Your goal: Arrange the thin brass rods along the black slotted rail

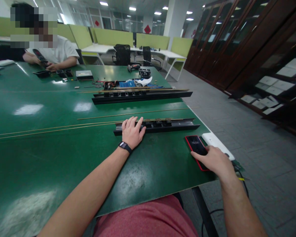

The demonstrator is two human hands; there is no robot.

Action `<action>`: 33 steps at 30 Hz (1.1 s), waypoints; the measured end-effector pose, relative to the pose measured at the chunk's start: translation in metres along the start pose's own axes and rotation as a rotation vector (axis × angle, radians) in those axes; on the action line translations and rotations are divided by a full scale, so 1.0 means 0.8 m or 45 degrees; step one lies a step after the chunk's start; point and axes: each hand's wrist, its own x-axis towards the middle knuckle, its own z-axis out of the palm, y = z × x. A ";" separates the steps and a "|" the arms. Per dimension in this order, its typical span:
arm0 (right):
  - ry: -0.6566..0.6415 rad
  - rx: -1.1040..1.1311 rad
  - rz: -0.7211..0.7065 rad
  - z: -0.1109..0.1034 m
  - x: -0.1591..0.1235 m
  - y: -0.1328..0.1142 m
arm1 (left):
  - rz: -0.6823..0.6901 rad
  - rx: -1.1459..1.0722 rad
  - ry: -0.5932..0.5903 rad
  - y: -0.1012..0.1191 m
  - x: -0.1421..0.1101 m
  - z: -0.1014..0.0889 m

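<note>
My left hand (133,131) lies over the left end of a black channel rail (172,127), fingers stretched out and a little apart. Small black blocks (160,123) sit along the rail, and thin brass-coloured rods (64,127) run over it and far out to the left. A phone in a red case (197,144) lies on the table's right side. My right hand (215,159) is closed around the phone's near part, thumb on its left edge; the fingers on the far side are partly hidden. Beside the phone is a white oblong device (218,146).
Farther back lies a longer black rail (143,96) with rods, wires and a blue pack (128,84). A power drill (133,67) is at the far edge. Across the green table (51,171), a person (56,51) holds a dark tool. Cables (244,184) hang off the right corner.
</note>
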 end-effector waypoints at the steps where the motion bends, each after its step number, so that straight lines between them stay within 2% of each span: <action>1: -0.006 0.003 0.005 -0.001 -0.001 0.000 | -0.001 0.003 -0.001 0.001 0.000 0.000; 6: 0.101 0.049 0.004 -0.006 -0.011 0.003 | -0.009 -0.002 -0.003 0.002 0.000 0.002; 10: 0.211 0.187 -0.101 -0.009 -0.025 0.012 | -0.006 0.005 0.007 0.003 0.001 0.005; 13: 0.195 0.261 -0.179 -0.012 -0.037 0.021 | 0.001 0.009 0.008 0.003 0.000 0.007; 21: 0.088 0.333 -0.220 -0.011 -0.057 0.034 | 0.000 0.007 0.013 0.005 0.000 0.009; 27: 0.100 0.308 -0.239 -0.005 -0.049 0.032 | 0.002 0.012 0.002 0.007 0.001 0.012; 33: 0.060 0.263 -0.297 -0.008 -0.035 0.012 | -0.001 0.002 -0.001 0.008 0.001 0.012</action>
